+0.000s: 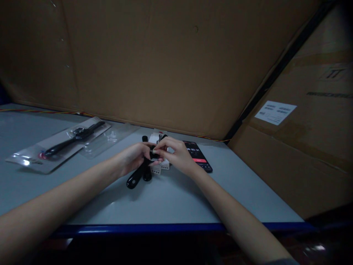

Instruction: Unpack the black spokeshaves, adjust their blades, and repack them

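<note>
My left hand (135,156) is closed round a black-handled tool (135,179) just above the table. Its rounded handle, with a hanging hole at the end, points down towards me. The fingers of my right hand (178,154) pinch at a small part by the tool's upper end; the part itself is mostly hidden, so I cannot make out its kind. Another black handle (147,175) shows right beside the first one. Beneath and behind my hands lie white printed cards (156,169), partly covered.
A phone (202,165) with a running timer lies right of my hands. On the left is a packaged black tool (66,143) in clear plastic, with a clear plastic wrapper (106,141) beside it. Cardboard walls (154,66) close off the back and right. The table has a blue front edge (143,229).
</note>
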A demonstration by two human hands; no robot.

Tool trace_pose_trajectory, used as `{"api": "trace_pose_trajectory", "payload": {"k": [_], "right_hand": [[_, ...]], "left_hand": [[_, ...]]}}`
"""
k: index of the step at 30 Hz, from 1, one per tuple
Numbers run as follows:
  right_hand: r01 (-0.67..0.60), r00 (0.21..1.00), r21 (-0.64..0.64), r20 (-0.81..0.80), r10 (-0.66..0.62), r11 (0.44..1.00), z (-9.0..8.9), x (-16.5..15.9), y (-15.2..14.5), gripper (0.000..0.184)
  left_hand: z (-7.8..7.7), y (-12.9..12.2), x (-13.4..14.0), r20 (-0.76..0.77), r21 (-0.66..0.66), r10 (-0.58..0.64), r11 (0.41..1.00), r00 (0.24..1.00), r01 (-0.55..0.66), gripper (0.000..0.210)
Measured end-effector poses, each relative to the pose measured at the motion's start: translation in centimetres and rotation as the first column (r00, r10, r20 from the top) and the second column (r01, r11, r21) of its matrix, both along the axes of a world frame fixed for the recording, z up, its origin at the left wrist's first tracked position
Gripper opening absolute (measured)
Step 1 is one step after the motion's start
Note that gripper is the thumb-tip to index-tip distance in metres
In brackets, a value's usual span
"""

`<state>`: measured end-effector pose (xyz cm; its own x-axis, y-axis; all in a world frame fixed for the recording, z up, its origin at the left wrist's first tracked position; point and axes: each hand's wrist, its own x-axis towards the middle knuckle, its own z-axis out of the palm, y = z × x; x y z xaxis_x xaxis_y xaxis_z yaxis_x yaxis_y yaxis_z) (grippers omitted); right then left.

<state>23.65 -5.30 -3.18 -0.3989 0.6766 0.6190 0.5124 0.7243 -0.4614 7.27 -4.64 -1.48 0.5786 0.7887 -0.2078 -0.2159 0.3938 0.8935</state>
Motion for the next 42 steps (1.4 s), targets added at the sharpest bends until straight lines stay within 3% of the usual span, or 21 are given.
{"api": "trace_pose_trajectory", "payload": {"k": [5, 11, 17, 26, 34, 38, 42], "right_hand": [[-0.024, 0.998, 0.017, 0.054, 0.023, 1.0, 0.5, -0.1, -0.3, 0.005], [-0.039, 0.988, 0.071, 0.154, 0.028, 0.997, 1.2, 0.1, -0.6, 0.007], [-0.022, 0.993, 0.068, 0.117, 0.014, 0.997, 0.5, -0.1, -0.4, 0.008], [0.0, 0.979, 0.097, 0.205, -0.02, 0.995, 0.5, 0.0, -0.4, 0.006], [-0.021, 0.951, 0.155, 0.308, -0.028, 0.988, 0.9, 0.3, -0.7, 0.014], [-0.04, 0.929, 0.161, 0.37, -0.023, 0.986, 0.8, 0.4, -0.4, 0.024], [-0.025, 0.902, 0.188, 0.428, -0.059, 0.982, 0.8, 0.3, -0.4, 0.021]], "left_hand": [[-0.4, -0.1, 0.4, -0.053, 0.066, 0.014, 0.998, 0.999, -0.01, 0.037], [-0.5, 0.1, 0.2, -0.083, 0.097, 0.024, 0.995, 0.996, -0.015, 0.046], [-0.6, -0.1, 0.1, -0.076, 0.151, 0.037, 0.988, 0.996, -0.025, 0.05], [-0.9, 0.1, 0.2, -0.005, 0.078, 0.033, 0.996, 0.999, -0.032, 0.04], [-0.4, -0.2, 0.4, -0.008, 0.034, 0.127, 0.991, 0.992, -0.127, 0.043], [-0.6, -0.1, 0.4, -0.012, 0.045, 0.107, 0.993, 0.994, -0.107, 0.038], [-0.8, 0.0, 0.3, 0.0, 0.019, 0.092, 0.996, 0.996, -0.092, 0.038]]}}
